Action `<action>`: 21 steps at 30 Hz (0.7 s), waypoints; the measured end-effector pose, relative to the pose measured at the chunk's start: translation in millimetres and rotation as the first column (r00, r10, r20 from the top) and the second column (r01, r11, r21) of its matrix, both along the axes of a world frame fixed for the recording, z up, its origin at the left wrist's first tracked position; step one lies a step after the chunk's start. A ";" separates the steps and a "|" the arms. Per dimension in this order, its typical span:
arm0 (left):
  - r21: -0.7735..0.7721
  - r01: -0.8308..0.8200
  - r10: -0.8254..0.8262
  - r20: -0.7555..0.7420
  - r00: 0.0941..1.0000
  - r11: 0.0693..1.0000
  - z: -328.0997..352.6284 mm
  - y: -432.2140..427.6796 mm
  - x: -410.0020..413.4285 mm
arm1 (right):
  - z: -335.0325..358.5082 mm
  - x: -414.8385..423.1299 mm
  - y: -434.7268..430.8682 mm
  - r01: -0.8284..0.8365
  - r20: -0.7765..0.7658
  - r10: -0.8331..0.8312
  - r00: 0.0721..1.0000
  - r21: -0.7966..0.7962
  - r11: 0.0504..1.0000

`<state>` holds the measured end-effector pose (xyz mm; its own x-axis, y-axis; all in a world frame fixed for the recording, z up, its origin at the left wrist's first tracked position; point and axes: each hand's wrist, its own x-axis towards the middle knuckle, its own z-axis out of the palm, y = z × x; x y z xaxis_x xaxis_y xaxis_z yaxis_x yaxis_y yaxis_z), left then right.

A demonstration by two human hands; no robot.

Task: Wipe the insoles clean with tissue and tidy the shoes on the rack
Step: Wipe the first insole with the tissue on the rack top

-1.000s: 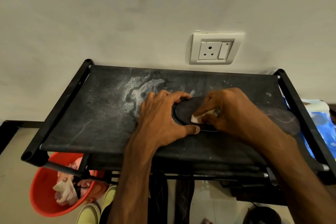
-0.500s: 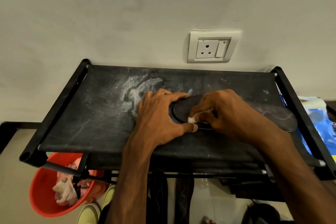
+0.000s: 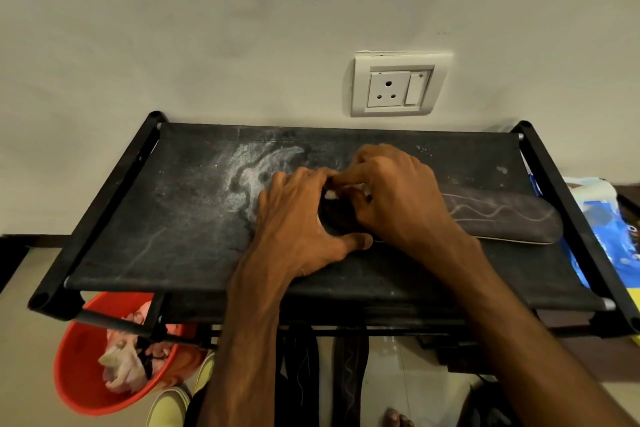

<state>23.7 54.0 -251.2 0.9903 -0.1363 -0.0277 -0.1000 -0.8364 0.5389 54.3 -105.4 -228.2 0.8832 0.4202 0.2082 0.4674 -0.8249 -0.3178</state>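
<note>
Head camera view, looking down at a black fabric shoe rack (image 3: 173, 218) that stands against a plain pale wall (image 3: 207, 28). Its top shelf is dusty, with a whitish smear left of centre.

One dark insole (image 3: 502, 215) lies flat on the right half of this shelf, closer to the front edge than the back. An orange basin (image 3: 79, 357) of crumpled scraps sits on the floor under the front left corner. A blue packet (image 3: 609, 229) shows past the right edge.

The left hand (image 3: 298, 225) grasps the insole's left end, fingers curled over the far side and thumb along the near side. The right hand (image 3: 398, 198) sits just beside it, touching it, fingers clenched on a small white tissue (image 3: 330, 195) pressed to the insole. A white wall socket (image 3: 398, 87) is above the back edge.

The step in hand appears to be wiping the insole's left end. To do it well, the left hand should pin that end firmly so the thin insole neither slides nor buckles. The right hand should press the tissue flat and stroke along the length, turning to a clean patch as it soils.

The insole's long axis runs left to right, roughly parallel with the front edge. Its free rounded end points at the right edge, nearly touching the side rail. Heel or toe cannot be told.
</note>
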 end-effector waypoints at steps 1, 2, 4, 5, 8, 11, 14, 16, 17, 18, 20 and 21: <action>-0.008 0.002 -0.002 -0.003 1.000 1.000 0.1 -0.1 0.1 | 3.2 -0.8 -0.2 -0.040 -0.039 0.038 0.998 -0.037 0.999; -0.021 0.006 -0.006 -0.005 1.000 1.000 0.1 0.1 0.2 | 6.2 -1.8 -2.3 -0.079 -0.090 0.073 0.993 -0.064 0.995; -0.046 0.016 -0.016 0.007 1.000 0.999 0.1 1.1 0.2 | 13.6 -5.5 -11.5 -0.131 -0.191 0.114 0.975 -0.079 0.988; -0.053 0.019 -0.018 0.016 1.000 0.998 0.3 1.4 0.5 | 17.1 -7.9 -17.8 -0.144 -0.242 0.121 0.963 -0.080 0.986; -0.041 0.020 -0.019 0.016 1.000 0.999 0.5 0.2 0.6 | 21.9 -10.1 -31.4 -0.142 -0.299 0.108 0.948 -0.092 0.986; -0.014 0.025 -0.025 0.007 1.000 1.000 1.8 -0.7 0.3 | 14.3 -4.6 -31.5 -0.046 -0.147 0.034 0.989 -0.078 0.996; -0.010 0.018 -0.019 -0.014 1.000 1.000 3.5 0.0 -0.5 | 8.5 -2.3 -29.1 -0.006 -0.046 0.003 0.999 -0.056 0.998; 0.008 0.022 -0.022 -0.011 1.000 1.000 5.6 -0.4 -0.9 | 11.0 -3.7 -33.2 -0.050 -0.102 0.047 0.994 -0.034 0.998; 0.013 0.024 -0.024 -0.016 1.000 1.000 7.0 -1.0 -1.2 | 13.1 -5.4 -36.2 -0.074 -0.146 0.069 0.987 -0.029 0.997; 0.013 0.025 -0.025 -0.022 0.999 1.000 7.6 -1.2 -1.2 | 15.2 -7.0 -39.4 -0.090 -0.189 0.083 0.978 -0.028 0.996; 0.015 0.022 -0.021 -0.023 1.000 1.000 8.6 -1.2 -1.3 | 19.6 -10.4 -45.5 -0.101 -0.265 0.088 0.960 -0.038 0.994; 0.020 0.021 -0.021 -0.023 1.000 1.000 9.4 -1.3 -1.5 | 22.4 -12.0 -48.5 -0.103 -0.295 0.083 0.952 -0.052 0.993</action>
<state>22.2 52.8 -241.9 0.9863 -0.1564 -0.0531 -0.1057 -0.8448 0.5245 42.4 -153.9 -205.8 0.8578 0.5072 -0.0837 0.4379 -0.8062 -0.3978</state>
